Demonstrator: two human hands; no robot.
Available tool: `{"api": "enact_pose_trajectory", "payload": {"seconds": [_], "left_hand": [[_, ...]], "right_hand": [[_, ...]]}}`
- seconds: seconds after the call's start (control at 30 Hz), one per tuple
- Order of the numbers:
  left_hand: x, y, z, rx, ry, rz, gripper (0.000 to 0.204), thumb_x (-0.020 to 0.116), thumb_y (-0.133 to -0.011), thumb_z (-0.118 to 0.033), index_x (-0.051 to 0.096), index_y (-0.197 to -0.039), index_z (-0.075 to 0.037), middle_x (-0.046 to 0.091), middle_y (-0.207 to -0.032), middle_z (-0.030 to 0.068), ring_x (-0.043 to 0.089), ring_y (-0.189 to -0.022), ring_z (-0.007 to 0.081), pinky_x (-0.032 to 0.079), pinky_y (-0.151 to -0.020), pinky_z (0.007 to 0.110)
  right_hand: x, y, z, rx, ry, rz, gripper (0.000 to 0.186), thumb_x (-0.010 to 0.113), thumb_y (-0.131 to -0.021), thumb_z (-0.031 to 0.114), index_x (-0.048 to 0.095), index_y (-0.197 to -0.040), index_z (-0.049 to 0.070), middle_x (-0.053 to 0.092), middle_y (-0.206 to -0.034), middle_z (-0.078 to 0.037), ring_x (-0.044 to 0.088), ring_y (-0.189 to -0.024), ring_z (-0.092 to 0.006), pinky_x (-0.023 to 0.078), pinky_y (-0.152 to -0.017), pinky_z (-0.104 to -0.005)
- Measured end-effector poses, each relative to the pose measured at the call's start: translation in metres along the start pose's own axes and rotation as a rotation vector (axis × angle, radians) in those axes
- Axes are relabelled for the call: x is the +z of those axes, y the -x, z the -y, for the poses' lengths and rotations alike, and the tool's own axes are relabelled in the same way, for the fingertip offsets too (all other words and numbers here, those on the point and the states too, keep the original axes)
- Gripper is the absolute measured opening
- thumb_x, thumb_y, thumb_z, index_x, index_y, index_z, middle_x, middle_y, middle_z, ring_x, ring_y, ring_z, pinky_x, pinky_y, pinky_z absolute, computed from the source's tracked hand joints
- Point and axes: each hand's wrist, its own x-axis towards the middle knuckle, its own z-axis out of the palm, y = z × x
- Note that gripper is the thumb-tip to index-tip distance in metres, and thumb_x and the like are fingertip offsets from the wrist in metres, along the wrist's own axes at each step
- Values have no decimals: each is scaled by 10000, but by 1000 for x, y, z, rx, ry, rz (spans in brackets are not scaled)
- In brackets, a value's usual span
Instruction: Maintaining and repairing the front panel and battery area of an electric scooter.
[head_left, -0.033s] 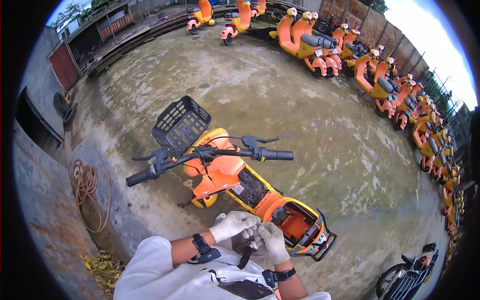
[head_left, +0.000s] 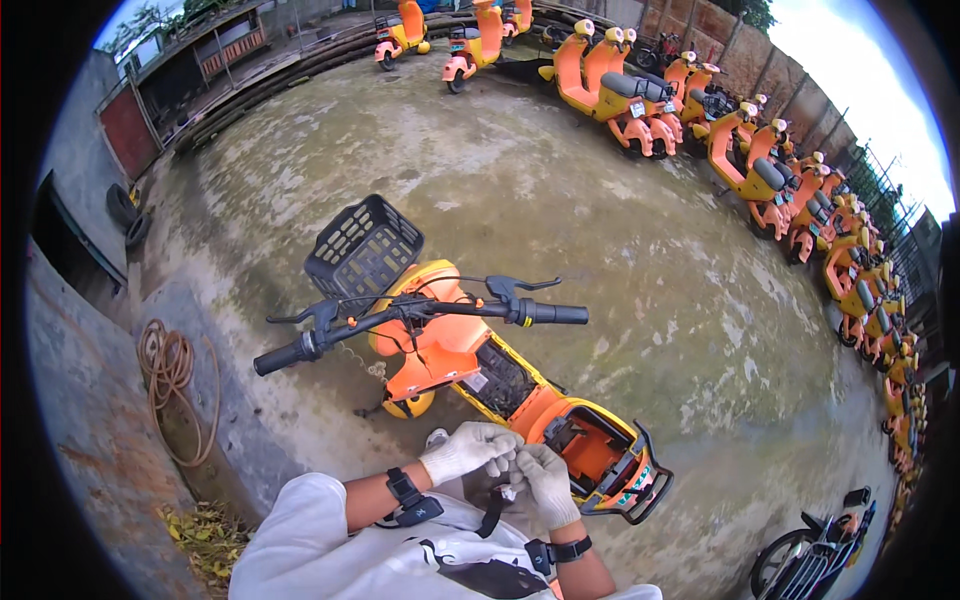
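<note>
My left hand (head_left: 468,450) and my right hand (head_left: 545,483), both in white knit gloves, meet in front of my body with fingers pinched together. Whatever lies between the fingertips is too small to make out. Just below them hangs a black strap (head_left: 490,515) with a small whitish piece at its upper end; I cannot tell whether a hand holds it. Beyond my hands stands an orange and yellow scooter (head_left: 430,362) with its seat off and the orange compartment (head_left: 594,452) at its rear uncovered. Its handlebar (head_left: 430,308) and black front basket (head_left: 366,247) are farther away.
Rows of similar scooters (head_left: 745,160) line the right and far sides of the concrete yard (head_left: 690,330). A coiled hose (head_left: 168,370) lies by the left wall. Tyres (head_left: 122,206) lean near a doorway. A dark motorbike (head_left: 810,555) stands at the lower right.
</note>
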Motion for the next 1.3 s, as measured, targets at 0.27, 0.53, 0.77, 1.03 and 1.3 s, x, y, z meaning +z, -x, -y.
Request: {"api": "enact_pose_trajectory", "payload": {"seconds": [0.27, 0.53, 0.77, 1.03, 1.3], "left_hand": [[-44, -4, -22, 87, 10, 66, 279, 585, -996, -231, 674, -1117, 4, 675, -840, 25, 633, -686, 81, 541, -577, 220], [-126, -7, -20, -51, 98, 105, 292, 622, -977, -261, 686, -1124, -17, 669, -843, 13, 626, -680, 85, 512, -560, 218], [-156, -9, -11, -30, 229, 66, 264, 638, -960, -205, 669, -1124, 0, 702, -845, 67, 640, -646, 109, 512, -555, 212], [-163, -19, -14, -37, 280, 37, 235, 634, -950, -117, 632, -1129, 35, 699, -832, 99, 639, -616, 137, 542, -557, 261], [-155, -14, -33, 31, 394, 168, 374, 661, -946, -215, 596, -1227, 23, 703, -913, 69, 669, -738, 133, 556, -665, 270]], "right_hand": [[39, -26, 8, -39, -146, 50, 189, 618, -980, 201, 625, -1059, 29, 645, -776, -25, 575, -583, -83, 476, -512, -220], [92, -73, -21, 46, -83, -46, 243, 634, -977, 271, 640, -1072, 48, 662, -731, -26, 601, -540, -105, 505, -496, -236], [122, -82, -17, 23, -164, 94, 325, 615, -989, 241, 592, -1230, 23, 653, -881, 12, 590, -692, -43, 501, -618, -198], [123, -84, -8, -44, -107, 138, 343, 549, -1012, 194, 567, -1306, 17, 635, -950, 20, 571, -757, -49, 492, -664, -194], [118, -99, -16, -88, -318, 166, 337, 592, -993, 206, 575, -1253, -9, 665, -1027, -46, 635, -869, -110, 526, -712, -235]]}}
